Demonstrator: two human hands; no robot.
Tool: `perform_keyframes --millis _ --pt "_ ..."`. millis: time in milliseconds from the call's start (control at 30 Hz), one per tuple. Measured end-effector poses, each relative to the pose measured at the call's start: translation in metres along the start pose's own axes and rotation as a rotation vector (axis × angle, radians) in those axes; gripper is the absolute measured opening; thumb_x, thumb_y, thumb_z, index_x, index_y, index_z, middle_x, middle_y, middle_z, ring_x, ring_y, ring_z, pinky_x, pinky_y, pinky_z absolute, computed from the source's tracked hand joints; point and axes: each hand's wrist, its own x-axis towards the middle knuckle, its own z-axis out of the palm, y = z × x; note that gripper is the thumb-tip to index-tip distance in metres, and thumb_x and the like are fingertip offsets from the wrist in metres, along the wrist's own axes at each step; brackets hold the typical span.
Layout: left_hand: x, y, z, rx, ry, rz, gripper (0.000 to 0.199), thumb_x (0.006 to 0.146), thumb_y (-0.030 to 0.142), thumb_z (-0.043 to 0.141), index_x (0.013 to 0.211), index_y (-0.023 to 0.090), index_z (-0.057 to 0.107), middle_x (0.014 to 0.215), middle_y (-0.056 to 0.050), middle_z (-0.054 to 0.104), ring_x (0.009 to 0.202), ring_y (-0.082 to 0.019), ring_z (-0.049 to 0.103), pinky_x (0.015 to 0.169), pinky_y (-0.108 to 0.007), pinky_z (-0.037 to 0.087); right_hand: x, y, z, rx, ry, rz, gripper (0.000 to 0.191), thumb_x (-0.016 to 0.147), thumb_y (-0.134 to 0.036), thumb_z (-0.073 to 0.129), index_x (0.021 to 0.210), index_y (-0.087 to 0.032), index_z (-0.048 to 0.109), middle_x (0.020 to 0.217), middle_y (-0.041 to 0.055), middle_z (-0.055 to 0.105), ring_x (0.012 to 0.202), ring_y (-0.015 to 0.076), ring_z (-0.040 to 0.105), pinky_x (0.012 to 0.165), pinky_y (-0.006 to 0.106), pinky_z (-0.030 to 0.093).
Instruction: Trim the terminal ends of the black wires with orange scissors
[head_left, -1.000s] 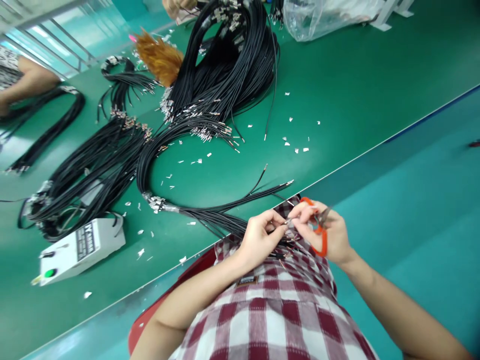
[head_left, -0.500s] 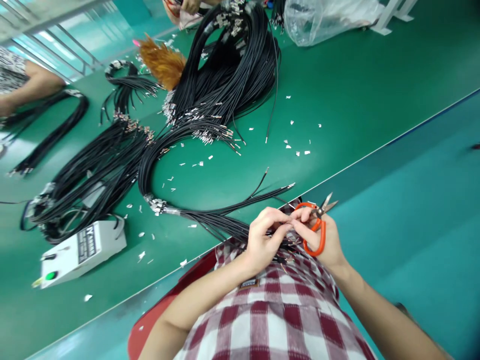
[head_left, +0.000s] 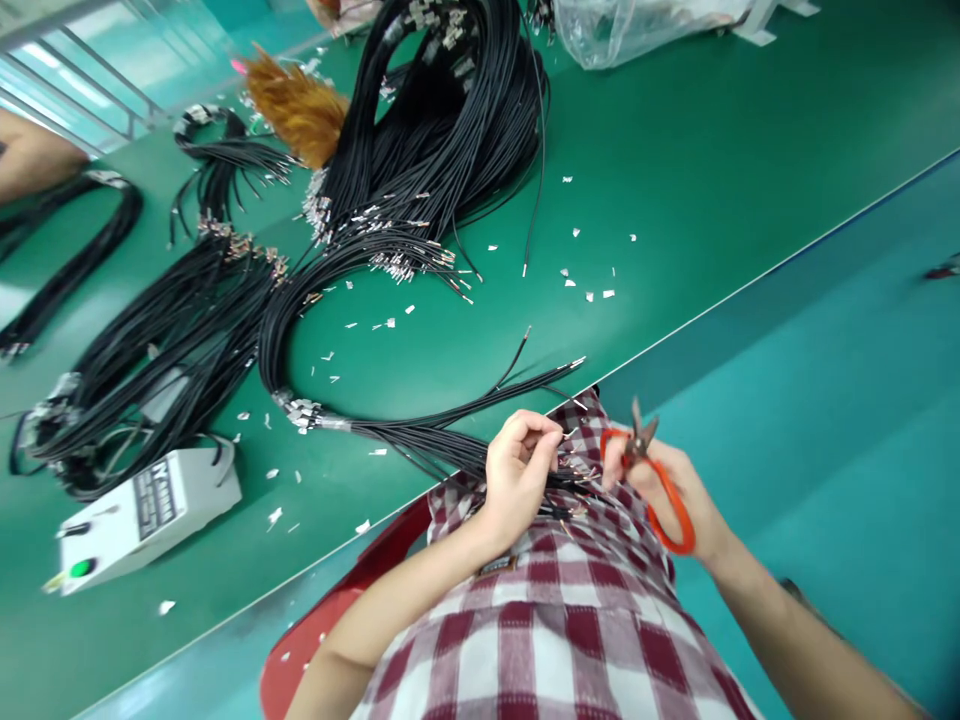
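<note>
My left hand (head_left: 521,470) pinches the end of a thin black cable, its stripped tip poking out past the fingertips. That cable belongs to a bundle of black cables (head_left: 427,432) that runs off the table edge over my lap. A pale tie or tape gathers the bundle at a cluster of light connectors (head_left: 304,412). To the right, my right hand (head_left: 679,490) has its fingers in the handles of orange-handled scissors (head_left: 667,505). The scissor blades point up and stand slightly apart, clear of the cable.
Large heaps of black cables (head_left: 480,130) lie across the green table (head_left: 712,130). A white box with a green button (head_left: 154,510) stands at left. Also there are a brown feathery duster (head_left: 292,108), a clear plastic bag (head_left: 622,30), white scraps and another person's arm (head_left: 34,155).
My right hand has drawn away from the left, and the scissors have swung round in it, handle lower. My left hand stays pinched on the cable end. The view has shifted slightly.
</note>
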Motion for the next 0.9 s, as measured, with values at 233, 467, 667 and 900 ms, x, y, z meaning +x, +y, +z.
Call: perform_keyframes --millis 233,467,667,900 --pt "0.003 -0.008 0.002 0.038 -0.021 -0.041 0.016 0.09 0.032 0.062 0.085 0.018 0.058 0.068 0.002 0.054 0.057 -0.009 0.052 0.057 -0.022 0.043 -0.02 0.006 0.014 0.119 -0.241 0.522 0.065 0.079 -0.081 0.05 0.063 -0.018 0.053 0.046 -0.0019 0.051 0.039 0.0096 0.047 0.041 0.022 0.032" --pt "0.002 -0.012 0.001 0.041 -0.045 -0.034 0.014 0.093 0.031 0.059 0.086 0.018 0.055 0.07 0.002 0.054 0.059 -0.01 0.053 0.06 -0.023 0.044 -0.011 0.009 0.018 0.182 -0.258 0.463 0.061 0.088 -0.073 0.045 0.061 -0.018 0.052 0.044 -0.0041 0.047 0.035 0.0077 0.043 0.04 0.021 0.031" --pt "-0.001 -0.023 -0.002 0.196 -0.079 0.145 0.014 0.096 0.028 0.052 0.086 0.019 0.054 0.084 -0.001 0.052 0.065 -0.011 0.051 0.062 -0.024 0.042 -0.012 0.009 0.027 0.245 -0.172 0.414 0.059 0.09 -0.07 0.045 0.06 -0.019 0.05 0.042 -0.0051 0.044 0.035 0.0075 0.04 0.041 0.022 0.031" --pt "-0.002 -0.028 -0.004 0.266 -0.074 0.189 0.016 0.099 0.028 0.047 0.086 0.019 0.051 0.085 -0.002 0.051 0.071 -0.013 0.05 0.065 -0.025 0.042 -0.012 0.01 0.028 0.213 -0.184 0.38 0.06 0.09 -0.071 0.045 0.057 -0.02 0.046 0.04 -0.0048 0.043 0.034 0.0073 0.035 0.04 0.022 0.028"
